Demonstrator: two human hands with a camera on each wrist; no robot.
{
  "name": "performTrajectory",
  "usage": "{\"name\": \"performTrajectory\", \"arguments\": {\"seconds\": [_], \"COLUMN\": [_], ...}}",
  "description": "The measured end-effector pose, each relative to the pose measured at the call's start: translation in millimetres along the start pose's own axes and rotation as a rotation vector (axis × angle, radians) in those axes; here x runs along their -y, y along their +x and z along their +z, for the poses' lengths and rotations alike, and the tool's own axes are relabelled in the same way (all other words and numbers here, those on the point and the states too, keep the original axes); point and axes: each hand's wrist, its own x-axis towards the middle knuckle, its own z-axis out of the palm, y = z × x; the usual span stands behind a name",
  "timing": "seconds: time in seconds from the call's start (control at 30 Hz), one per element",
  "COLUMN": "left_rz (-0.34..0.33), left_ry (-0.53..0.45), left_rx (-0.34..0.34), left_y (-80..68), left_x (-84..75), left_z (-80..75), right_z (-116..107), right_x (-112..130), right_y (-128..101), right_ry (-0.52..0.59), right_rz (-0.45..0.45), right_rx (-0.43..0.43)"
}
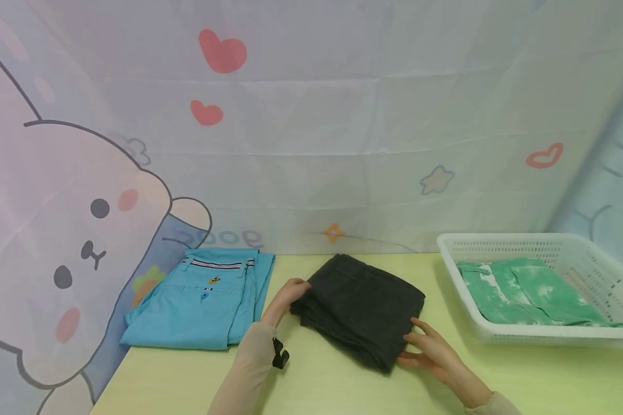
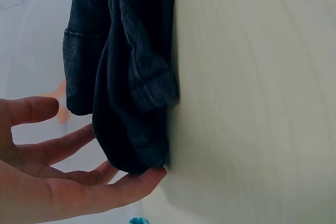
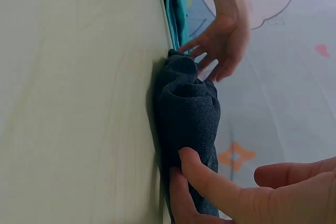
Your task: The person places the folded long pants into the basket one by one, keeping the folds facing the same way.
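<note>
Folded dark trousers [image 1: 363, 308] lie turned at an angle on the table, in the middle of the head view. My left hand [image 1: 285, 297] is at their left corner. The left wrist view has its fingers [image 2: 142, 182] spread along the folded edge, one fingertip low by the tabletop. At the opposite edge, my right hand [image 1: 431, 354] touches the side of the folded stack with its fingertips. In the right wrist view two fingers [image 3: 197, 169] press against the dark cloth, fairly straight. Loose layers show along the near edge of the trousers.
Blue folded trousers [image 1: 197, 305] lie on the left of the pale yellow table [image 1: 316, 386]. A white plastic basket [image 1: 566, 334] stands at the right, with a green and white folded garment [image 1: 535, 291] inside. A printed cloth backdrop [image 1: 332, 144] hangs behind.
</note>
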Motion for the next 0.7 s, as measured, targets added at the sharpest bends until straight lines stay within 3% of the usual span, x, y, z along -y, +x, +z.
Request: {"name": "performTrajectory", "arguments": {"seconds": [0.13, 0.23, 0.7], "left_rz": [-0.088, -0.087, -0.131], "left_ry": [-0.028, -0.031, -0.058], "left_rx": [0.005, 0.014, 0.06], "left_y": [-51.8, -71.2, -95.2], "left_x": [-44.6, -56.8, -55.8], "left_z": [-5.9, -9.0, -9.5], "right_z": [-3.7, -5.9, -19.8], "right_x": [2.0, 3.4, 7.8], "right_y": [1.1, 1.3, 8.5], "right_ry": [-0.013, -0.028, -0.169], "right_rz": [0.006, 0.008, -0.027], "right_rx": [-0.008, -0.028, -0.102]}}
